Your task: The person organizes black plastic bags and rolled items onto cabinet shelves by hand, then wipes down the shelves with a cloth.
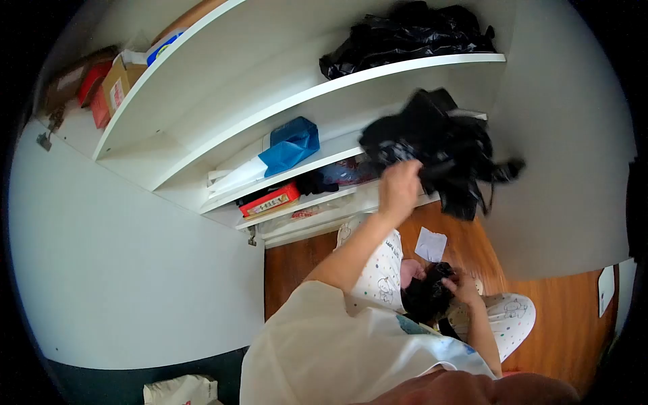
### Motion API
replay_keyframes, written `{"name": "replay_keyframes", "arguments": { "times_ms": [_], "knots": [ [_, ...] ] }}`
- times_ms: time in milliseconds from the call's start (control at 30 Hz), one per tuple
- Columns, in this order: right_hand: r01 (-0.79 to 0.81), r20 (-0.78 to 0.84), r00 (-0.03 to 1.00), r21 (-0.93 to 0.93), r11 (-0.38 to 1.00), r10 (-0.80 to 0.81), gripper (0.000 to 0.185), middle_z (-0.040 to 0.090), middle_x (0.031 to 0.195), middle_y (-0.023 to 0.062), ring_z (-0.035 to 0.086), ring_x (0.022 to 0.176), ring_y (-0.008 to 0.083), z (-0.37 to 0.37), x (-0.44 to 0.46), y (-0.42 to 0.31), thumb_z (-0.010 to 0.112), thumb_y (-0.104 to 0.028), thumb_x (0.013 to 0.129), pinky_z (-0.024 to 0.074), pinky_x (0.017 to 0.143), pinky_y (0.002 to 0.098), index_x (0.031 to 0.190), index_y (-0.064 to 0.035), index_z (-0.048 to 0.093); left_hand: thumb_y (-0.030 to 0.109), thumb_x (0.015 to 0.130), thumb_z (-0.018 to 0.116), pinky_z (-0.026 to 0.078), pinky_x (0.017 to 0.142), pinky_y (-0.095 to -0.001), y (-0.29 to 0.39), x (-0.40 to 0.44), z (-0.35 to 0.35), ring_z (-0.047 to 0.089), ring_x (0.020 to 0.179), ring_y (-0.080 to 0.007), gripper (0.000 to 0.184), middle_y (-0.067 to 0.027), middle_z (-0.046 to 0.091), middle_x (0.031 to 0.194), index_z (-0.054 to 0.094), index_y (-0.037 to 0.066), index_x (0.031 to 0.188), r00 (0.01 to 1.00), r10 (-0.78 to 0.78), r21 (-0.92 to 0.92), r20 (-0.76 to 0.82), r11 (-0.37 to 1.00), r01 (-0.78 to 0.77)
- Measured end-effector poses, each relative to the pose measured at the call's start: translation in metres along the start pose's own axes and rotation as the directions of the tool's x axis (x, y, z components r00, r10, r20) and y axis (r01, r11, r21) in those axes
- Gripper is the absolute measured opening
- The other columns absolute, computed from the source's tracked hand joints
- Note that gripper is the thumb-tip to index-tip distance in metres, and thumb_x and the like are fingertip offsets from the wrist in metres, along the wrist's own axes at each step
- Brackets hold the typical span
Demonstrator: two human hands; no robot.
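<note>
My left hand [401, 189] is raised in front of the shelves, its fingers closed on a crumpled black plastic bag [439, 148]. The bag hangs loose, with blurred edges and strap-like ends sticking out to the right. Down at my lap, my right hand [462, 287] has its fingers closed on a smaller black bundle [426, 293], which looks like another crumpled plastic bag. That bundle lies between my legs, beside my bare foot.
Black plastic bags [412, 37] fill an upper shelf [378, 73]. Lower down are a blue-and-white bag [290, 146] and a red box [270, 200]. Several boxes [116, 88] stand upper left. Open cabinet doors [135, 256] flank me. White paper [430, 244] lies on the wooden floor.
</note>
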State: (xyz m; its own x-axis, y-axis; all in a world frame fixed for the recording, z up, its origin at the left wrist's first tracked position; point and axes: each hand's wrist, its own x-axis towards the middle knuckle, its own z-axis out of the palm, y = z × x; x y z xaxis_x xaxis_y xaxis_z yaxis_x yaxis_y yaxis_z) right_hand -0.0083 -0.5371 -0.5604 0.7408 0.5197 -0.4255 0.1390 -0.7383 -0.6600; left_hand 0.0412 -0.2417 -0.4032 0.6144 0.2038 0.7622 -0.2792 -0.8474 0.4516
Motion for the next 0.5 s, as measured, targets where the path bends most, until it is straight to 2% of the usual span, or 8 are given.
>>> {"name": "replay_keyframes", "arguments": {
  "times_ms": [67,100,167,200,267,300,400,500],
  "knots": [
    [0.086,-0.197,0.98,0.491,0.867,0.015,0.059,0.057,0.111,0.013,0.055,0.099,0.03,-0.015,0.0,-0.012,0.066,-0.038,0.076,0.047,0.078,0.0389,0.119,-0.0033,0.046,0.002,0.068,0.053,0.042,0.068,-0.0435,0.032,-0.018,0.005,0.054,0.078,-0.0341,0.022,-0.0151,0.057,0.081,0.054,0.004,0.091,0.996,0.059,-0.13,0.073,0.99,-0.049],
    [0.084,-0.196,0.981,0.492,0.867,0.016,0.059,0.057,0.111,0.013,0.055,0.099,0.03,-0.018,0.007,-0.003,0.066,-0.038,0.076,0.047,0.078,0.0389,0.119,-0.0033,0.046,0.002,0.069,0.054,0.042,0.069,-0.0435,0.045,-0.026,0.007,0.054,0.08,-0.0337,0.022,-0.0149,0.057,0.083,0.054,0.004,0.091,0.972,0.016,-0.165,0.235,0.986,0.024],
    [0.03,-0.035,0.999,0.992,0.12,0.04,0.061,0.046,0.124,0.0136,0.05,0.105,0.0286,-0.022,0.019,0.027,0.052,-0.045,0.083,0.0447,0.086,0.0396,0.128,-0.0056,0.037,0.002,0.069,0.054,0.044,0.075,-0.0421,0.063,-0.051,0.02,0.055,0.085,-0.0345,0.026,-0.016,0.058,0.092,0.055,0.003,0.095,0.918,0.023,-0.295,0.395,0.95,0.103],
    [0.026,-0.031,0.998,0.993,0.117,0.045,0.061,0.046,0.124,0.0136,0.05,0.105,0.0286,-0.027,0.016,0.028,0.052,-0.045,0.083,0.0447,0.086,0.0396,0.128,-0.0056,0.037,0.002,0.071,0.054,0.045,0.076,-0.0419,0.072,-0.063,0.024,0.055,0.085,-0.034,0.025,-0.015,0.058,0.093,0.054,0.003,0.096,0.865,0.016,-0.288,0.501,0.946,0.15],
    [0.066,-0.065,0.998,0.978,-0.197,0.016,0.057,0.042,0.127,0.0139,0.045,0.11,0.0284,-0.045,0.006,0.022,0.044,-0.047,0.086,0.0393,0.094,0.042,0.127,-0.0073,0.037,0.003,0.072,0.056,0.044,0.076,-0.0412,0.085,-0.086,0.036,0.055,0.088,-0.0346,0.025,-0.0164,0.057,0.094,0.054,0.003,0.097,0.781,0.016,-0.331,0.625,0.911,0.246],
    [0.07,-0.067,0.997,0.976,-0.204,0.025,0.057,0.042,0.127,0.0139,0.045,0.11,0.0284,-0.044,0.007,0.019,0.044,-0.047,0.086,0.0393,0.094,0.042,0.127,-0.0073,0.037,0.004,0.073,0.056,0.044,0.076,-0.0412,0.089,-0.094,0.041,0.054,0.089,-0.0352,0.025,-0.0171,0.057,0.094,0.053,0.003,0.098,0.742,0.039,-0.353,0.669,0.895,0.271],
    [0.197,-0.083,0.959,0.883,-0.426,0.271,0.052,0.045,0.124,0.011,0.043,0.111,0.0287,-0.043,0.005,0.007,0.046,-0.041,0.085,0.0365,0.095,0.0418,0.125,-0.0093,0.041,0.004,0.075,0.057,0.044,0.076,-0.0416,0.093,-0.112,0.055,0.054,0.09,-0.037,0.024,-0.0186,0.057,0.095,0.053,0.0,0.098,0.768,0.069,-0.476,0.637,0.818,0.322],
    [0.283,-0.212,0.948,0.901,-0.329,0.237,0.054,0.046,0.123,0.0102,0.043,0.112,0.0281,-0.035,0.01,0.026,0.045,-0.046,0.084,0.0355,0.094,0.0413,0.124,-0.0105,0.043,0.004,0.077,0.056,0.044,0.076,-0.0412,0.09,-0.116,0.062,0.054,0.09,-0.0378,0.022,-0.0189,0.057,0.095,0.051,-0.002,0.097,0.738,0.053,-0.481,0.672,0.789,0.382]
  ]
}}
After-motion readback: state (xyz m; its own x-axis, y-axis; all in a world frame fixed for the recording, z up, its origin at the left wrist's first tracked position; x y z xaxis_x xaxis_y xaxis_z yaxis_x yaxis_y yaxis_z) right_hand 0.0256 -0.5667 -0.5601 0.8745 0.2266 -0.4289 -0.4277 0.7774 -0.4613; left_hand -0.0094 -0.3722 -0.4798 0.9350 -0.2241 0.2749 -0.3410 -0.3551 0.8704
